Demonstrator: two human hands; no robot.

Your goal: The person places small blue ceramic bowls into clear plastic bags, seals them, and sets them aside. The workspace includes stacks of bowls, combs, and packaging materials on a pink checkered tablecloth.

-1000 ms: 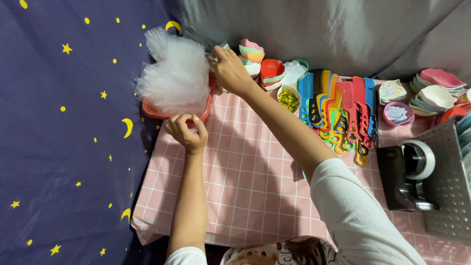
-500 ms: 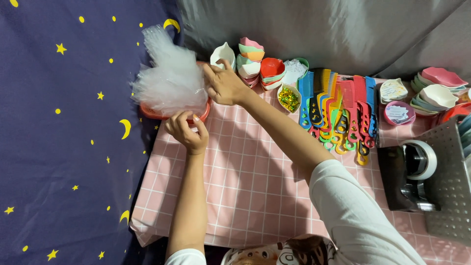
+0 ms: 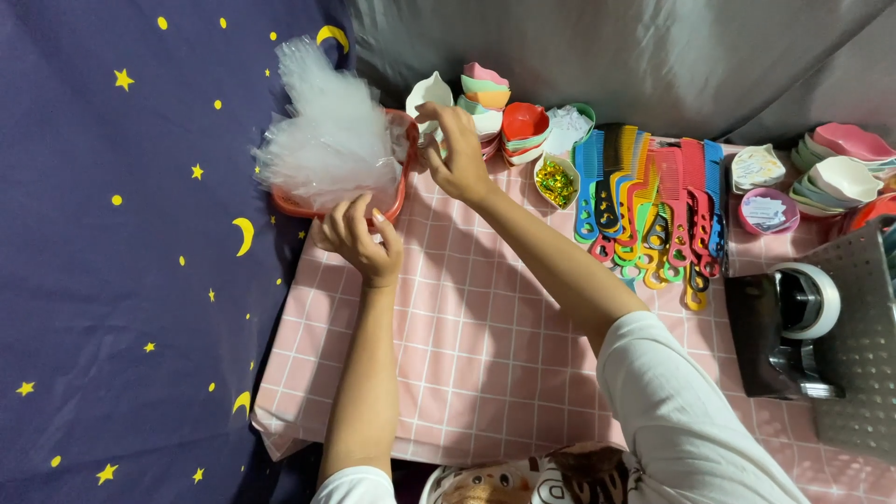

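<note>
A red basket [image 3: 403,177] stands at the far left corner of the pink checked cloth [image 3: 467,364]. It is stuffed with a bunch of clear plastic bags [image 3: 327,140] that stick up and out to the left. My left hand [image 3: 359,238] is at the basket's near rim, with its curled fingers on the edge. Just right of the basket hovers my right hand [image 3: 457,149], fingers apart and holding nothing. A white bowl [image 3: 427,93] sits close behind it.
Stacked coloured bowls [image 3: 485,93] and a red bowl [image 3: 523,121] line the back. A small dish of gold bits [image 3: 557,179], a row of coloured combs [image 3: 644,205], a tape dispenser [image 3: 793,322] and a perforated metal tray [image 3: 863,355] lie to the right. Dark star-patterned cloth [image 3: 121,280] covers the left.
My right hand has let go of the top of the plastic bunch and moved down and right, off it. The bunch leans more to the left. The left hand stays at the rim.
</note>
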